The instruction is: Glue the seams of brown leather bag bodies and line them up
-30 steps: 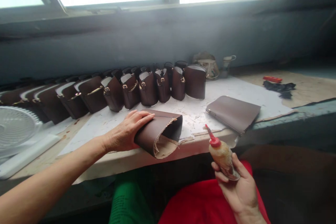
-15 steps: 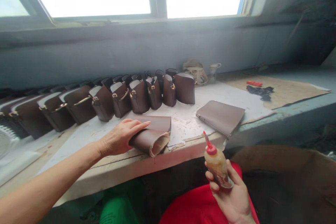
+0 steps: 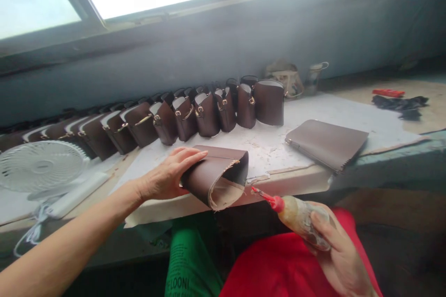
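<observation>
My left hand (image 3: 174,171) grips a brown leather bag body (image 3: 205,181) lying on its side at the bench's front edge. Its open end faces right and shows a pale lining and a rough, frayed rim. In my right hand (image 3: 337,241) is a glue bottle (image 3: 301,218) with a red cap and narrow nozzle, its contents yellowish. The bottle is tilted, its tip pointing left, just short of the bag's open rim. Flat on the bench to the right lies another brown leather bag piece (image 3: 327,141) with a zigzag edge.
Several brown bags (image 3: 174,120) with gold buckles stand in rows along the back. A white fan (image 3: 43,167) with a cable is at the left. A clear cup (image 3: 315,79), a red object (image 3: 388,93) and black cloth (image 3: 400,104) lie toward the right.
The glue bottle has tipped from nearly upright to pointing left, its nozzle now near the bag's rim. The bag's mouth shows wider. The view has swung left, bringing more of the fan in.
</observation>
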Available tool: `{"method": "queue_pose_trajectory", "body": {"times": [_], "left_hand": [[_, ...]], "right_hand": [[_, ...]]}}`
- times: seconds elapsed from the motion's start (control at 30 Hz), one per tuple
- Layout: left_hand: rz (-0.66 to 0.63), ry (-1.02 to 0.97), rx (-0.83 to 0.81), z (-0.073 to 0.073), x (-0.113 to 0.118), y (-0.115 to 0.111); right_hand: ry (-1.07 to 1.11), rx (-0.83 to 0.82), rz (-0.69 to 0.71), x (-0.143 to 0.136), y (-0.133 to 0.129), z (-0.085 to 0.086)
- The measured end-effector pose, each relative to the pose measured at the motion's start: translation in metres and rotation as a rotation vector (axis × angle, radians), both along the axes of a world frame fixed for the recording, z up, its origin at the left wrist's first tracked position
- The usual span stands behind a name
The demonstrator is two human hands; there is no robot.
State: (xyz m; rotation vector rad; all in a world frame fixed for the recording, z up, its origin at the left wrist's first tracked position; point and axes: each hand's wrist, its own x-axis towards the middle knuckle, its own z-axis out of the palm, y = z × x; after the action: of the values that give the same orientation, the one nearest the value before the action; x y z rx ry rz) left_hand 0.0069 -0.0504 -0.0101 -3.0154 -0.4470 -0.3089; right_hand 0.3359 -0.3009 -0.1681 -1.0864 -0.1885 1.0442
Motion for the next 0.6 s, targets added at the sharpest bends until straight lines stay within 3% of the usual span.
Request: {"method": "queue_pose_trajectory", "body": {"times": [0.3, 0.5, 0.6], "left_hand": [[-0.044, 0.057, -0.017, -0.010, 0.004, 0.006], [-0.049, 0.093, 0.053, -0.015, 0.001, -0.001], [-0.052, 0.080, 0.062, -0.014, 0.001, -0.002]], "right_hand": [[-0.733, -0.105, 0.010, 0.005, 0.018, 0.016], [-1.088, -0.003, 0.030, 0.006, 0.020, 0.022], [-1.233, 0.145, 0.050, 0.012, 0.023, 0.021]]}}
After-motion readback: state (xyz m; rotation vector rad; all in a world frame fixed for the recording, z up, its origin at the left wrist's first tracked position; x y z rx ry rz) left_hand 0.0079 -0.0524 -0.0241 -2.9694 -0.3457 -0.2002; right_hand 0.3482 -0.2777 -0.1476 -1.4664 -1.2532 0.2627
